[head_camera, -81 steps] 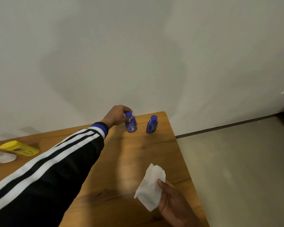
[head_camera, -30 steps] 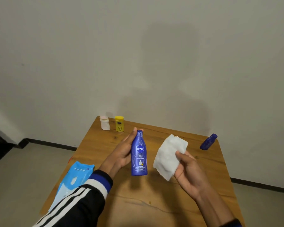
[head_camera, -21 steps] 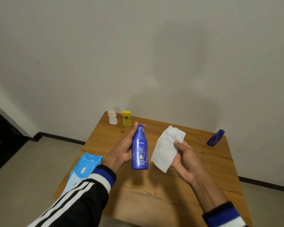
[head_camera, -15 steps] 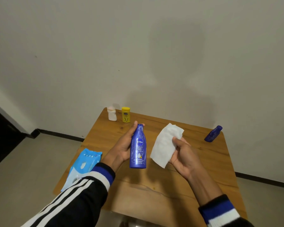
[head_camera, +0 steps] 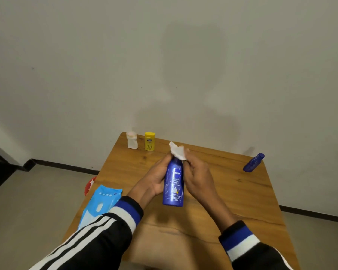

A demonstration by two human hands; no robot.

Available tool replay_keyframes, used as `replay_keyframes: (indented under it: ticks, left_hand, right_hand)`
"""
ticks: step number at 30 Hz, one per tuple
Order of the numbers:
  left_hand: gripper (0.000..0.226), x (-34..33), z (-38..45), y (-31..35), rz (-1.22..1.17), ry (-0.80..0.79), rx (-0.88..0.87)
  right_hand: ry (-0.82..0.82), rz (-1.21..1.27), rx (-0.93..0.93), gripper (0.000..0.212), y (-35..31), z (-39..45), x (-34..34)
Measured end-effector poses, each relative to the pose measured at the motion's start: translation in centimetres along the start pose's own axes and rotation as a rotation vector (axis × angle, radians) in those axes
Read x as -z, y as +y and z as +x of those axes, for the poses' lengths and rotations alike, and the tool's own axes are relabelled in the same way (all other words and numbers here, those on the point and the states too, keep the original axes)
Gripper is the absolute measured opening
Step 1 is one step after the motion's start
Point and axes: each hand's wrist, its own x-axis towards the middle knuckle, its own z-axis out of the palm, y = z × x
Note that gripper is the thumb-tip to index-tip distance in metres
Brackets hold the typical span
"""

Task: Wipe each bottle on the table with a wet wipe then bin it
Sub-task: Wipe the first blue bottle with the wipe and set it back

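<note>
My left hand (head_camera: 154,178) grips a tall blue Nivea bottle (head_camera: 173,184) upright above the wooden table (head_camera: 232,191). My right hand (head_camera: 197,174) holds a white wet wipe (head_camera: 177,151) bunched over the bottle's cap, which the wipe hides. A second blue bottle (head_camera: 253,163) stands at the far right corner. At the far left edge stand a yellow bottle (head_camera: 150,141) and a small white bottle (head_camera: 132,140).
A light blue wet wipe pack (head_camera: 100,203) lies on the table's left edge, partly under my left sleeve. A red object (head_camera: 90,185) shows on the floor just left of the table. A white wall is close behind the table.
My right hand has brought the wipe from beside the bottle onto its top and bunched it round the cap. My left hand keeps holding the bottle.
</note>
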Motion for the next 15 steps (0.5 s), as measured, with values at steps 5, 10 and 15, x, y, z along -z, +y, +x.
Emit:
replay_keyframes:
  ticks: [5, 10, 15]
  left_hand:
    - [0.03, 0.2, -0.2, 0.6, -0.051, 0.006, -0.003]
    - [0.028, -0.4, -0.4, 1.1, -0.151, 0.0, -0.069]
    - [0.047, -0.3, 0.1, 2.4, -0.109, 0.003, -0.084]
  right_hand:
    - [-0.102, -0.164, 0.072, 0.056, 0.1, -0.4, -1.3]
    - [-0.068, -0.189, 0.11, 0.057, -0.5, -1.2, -1.8]
    - [-0.052, -0.206, 0.177, 0.053, -0.6, -3.3, -2.4]
